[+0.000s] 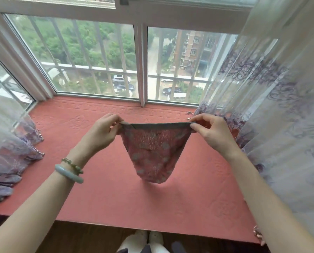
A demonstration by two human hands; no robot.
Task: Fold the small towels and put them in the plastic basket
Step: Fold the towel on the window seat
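Head view: the towel [154, 152] hangs in the air over the mat [97, 198], clear of it and about midway between the mat's left and right edges. The left hand [105, 130] pinches the towel's upper left corner between thumb and fingertips. The right hand [209, 132] pinches the upper right corner the same way, its spare fingers loosely curled.

This grip looks deliberate. Pulling the two corners apart draws the grey top hem taut, so the cloth drops under its own weight and its creases fall out, which probably readies it for a fold or for laying flat on the mat. At the left corner the hem seems to show two layers, so the towel may already be doubled, though I cannot tell for sure.

The long axis is the stretched hem, which lies level from left to right and roughly parallel to the mat's far edge under the window [97, 57]. The body sags below it to a rounded tip that points straight down. No basket is in view.
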